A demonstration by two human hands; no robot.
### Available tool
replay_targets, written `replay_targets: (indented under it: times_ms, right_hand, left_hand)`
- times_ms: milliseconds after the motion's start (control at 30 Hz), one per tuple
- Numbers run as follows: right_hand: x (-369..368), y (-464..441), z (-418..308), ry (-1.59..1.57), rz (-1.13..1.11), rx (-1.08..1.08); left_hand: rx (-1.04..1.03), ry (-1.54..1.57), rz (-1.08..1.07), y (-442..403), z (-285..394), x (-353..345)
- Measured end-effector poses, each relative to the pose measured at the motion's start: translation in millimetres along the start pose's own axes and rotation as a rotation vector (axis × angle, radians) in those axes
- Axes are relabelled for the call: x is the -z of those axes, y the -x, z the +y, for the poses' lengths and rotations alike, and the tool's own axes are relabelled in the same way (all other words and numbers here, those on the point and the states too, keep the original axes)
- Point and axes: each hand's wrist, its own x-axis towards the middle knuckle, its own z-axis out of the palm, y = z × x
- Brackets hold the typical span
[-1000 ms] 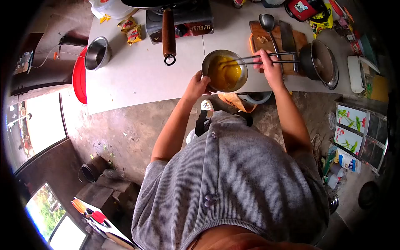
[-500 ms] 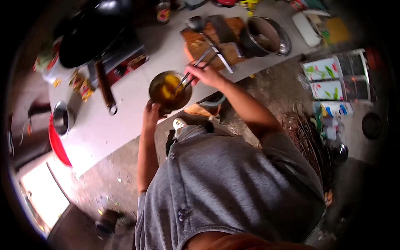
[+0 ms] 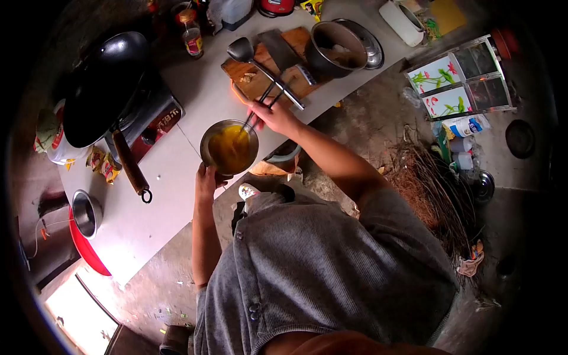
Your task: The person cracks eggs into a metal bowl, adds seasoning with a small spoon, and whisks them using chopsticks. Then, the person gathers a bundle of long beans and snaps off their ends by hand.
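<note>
My left hand [image 3: 208, 177] grips the near rim of a metal bowl [image 3: 205, 149], holding it tilted at the table's front edge. Inside lies a yellow-orange liquid [image 3: 229, 150] that looks like beaten egg. Closed around a pair of dark chopsticks [image 3: 251, 119], my right hand [image 3: 273, 115] is at the bowl's right rim. The chopstick tips reach into the liquid, where motion blurs them. Just beyond my right hand, a metal ladle [image 3: 260, 66] lies across a wooden cutting board [image 3: 244, 74], beside a cleaver [image 3: 279, 49].
A black wok [image 3: 97, 94] sits on a portable stove [image 3: 160, 124] at the left, its wooden handle [image 3: 129, 161] pointing toward me. A deep pot [image 3: 336, 50] stands beyond the board. A steel bowl [image 3: 86, 213] and a red tray [image 3: 86, 248] lie at the left edge, a glass bottle [image 3: 191, 36] at the back.
My view has shifted, so the table things appear moved left. The bowl is tipped so its inside shows more, and the chopsticks have moved through the liquid. Both holds are unchanged.
</note>
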Motion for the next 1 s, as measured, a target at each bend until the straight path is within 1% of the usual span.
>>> replay_targets:
  times_ms: [67, 100, 167, 233, 267, 300, 367, 400, 467, 500, 567, 600, 633, 700, 733, 767, 833, 867, 933, 1000]
  right_hand:
    - [-4, -8, 20, 0.019, 0.212, 0.241]
    - [3, 1, 2, 0.064, 0.01, 0.019]
    - [7, 8, -11, 0.017, -0.053, -0.089]
    - [2, 3, 1, 0.108, 0.245, 0.162]
    - [5, 0, 14, 0.171, 0.229, 0.277]
    - [10, 6, 5, 0.096, 0.044, 0.049]
    - [13, 13, -8, -0.014, -0.043, -0.115]
    - [13, 8, -3, -0.012, -0.044, -0.113]
    - [11, -1, 13, 0.154, 0.227, 0.121]
    - [11, 1, 9, 0.154, 0.232, 0.123]
    - [12, 6, -1, -0.037, -0.098, -0.117]
    - [11, 5, -1, 0.025, -0.008, -0.055]
    - [9, 0, 7, 0.129, 0.136, 0.129]
    - [7, 0, 13, 0.18, 0.121, 0.148]
    - [8, 5, 2, 0.103, -0.037, -0.024]
    - [11, 3, 6, 0.022, -0.093, -0.029]
    - [10, 2, 6, 0.164, 0.166, 0.058]
    - [10, 3, 5, 0.163, 0.168, 0.059]
    - [9, 7, 5, 0.123, 0.033, -0.03]
    - [10, 10, 3, 0.107, 0.061, -0.013]
  left_hand:
    - [0.013, -0.009, -0.008, -1, 1, -3]
    - [0.008, -0.021, -0.005, -1, 1, -5]
    - [-0.006, -0.032, -0.007, -3, 3, -7]
    - [0.007, -0.003, -0.018, -2, 3, -8]
    - [0.017, -0.008, -0.018, -2, 4, -9]
    - [0.016, -0.008, -0.022, -3, 3, -9]
    - [0.018, -0.031, -0.003, -7, -1, -9]
    - [0.015, -0.029, -0.003, -8, -2, -9]
    - [-0.014, 0.004, -0.021, -6, -6, -8]
    - [-0.015, 0.001, -0.025, -6, -8, -6]
    - [-0.001, -0.002, 0.008, -11, -11, -6]
    - [0.018, 0.027, 0.015, -4, -6, -10]
    - [0.013, 0.028, 0.002, -5, -7, -11]
    - [-0.005, 0.057, -0.031, -6, -8, -10]
    - [-0.004, 0.033, -0.031, -5, -6, -11]
    - [-0.008, 0.029, -0.039, -5, -4, -12]
    - [-0.006, -0.018, -0.022, -3, -2, -13]
    - [-0.006, -0.02, -0.024, -5, -4, -12]
    - [-0.029, 0.059, -0.046, -11, -14, -6]
    - [-0.048, 0.086, -0.023, -23, -24, -6]
